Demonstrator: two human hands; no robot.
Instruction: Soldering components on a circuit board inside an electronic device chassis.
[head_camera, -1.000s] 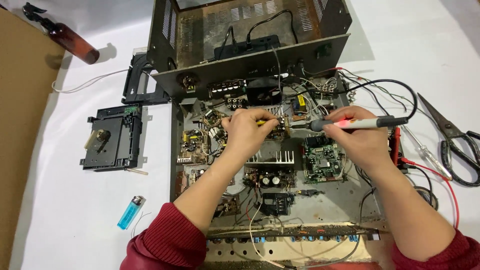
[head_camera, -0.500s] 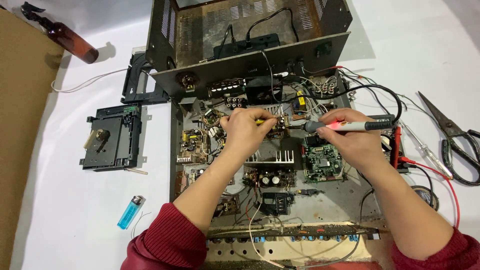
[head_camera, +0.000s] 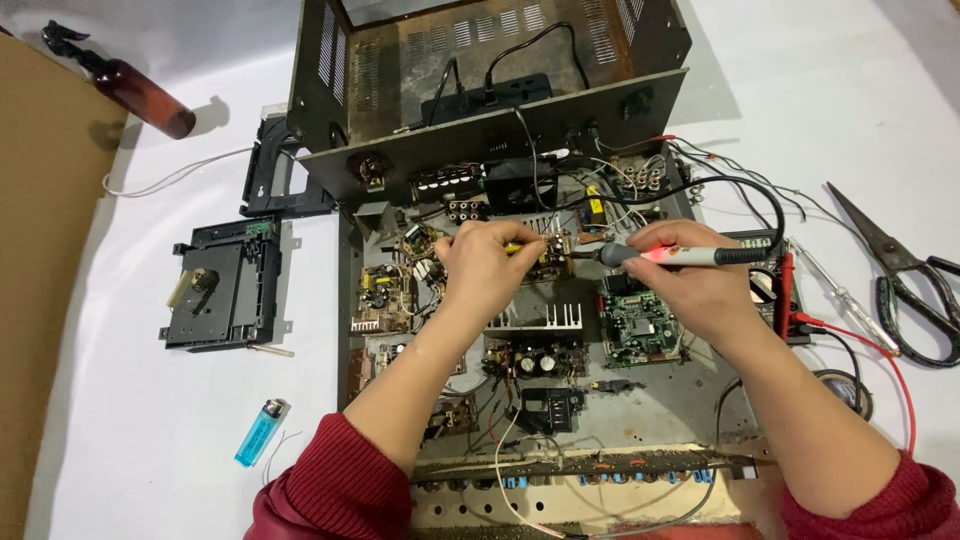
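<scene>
the open chassis lies in the middle of the table, its lid standing behind it. both hands meet over the boards at the rear: the left hand just left of the right hand, which holds the iron pointing left. left of the chassis lies a drive, with a lighter in front of it and a bottle far behind. scissors lie at the right, a probe between them and the chassis.
</scene>
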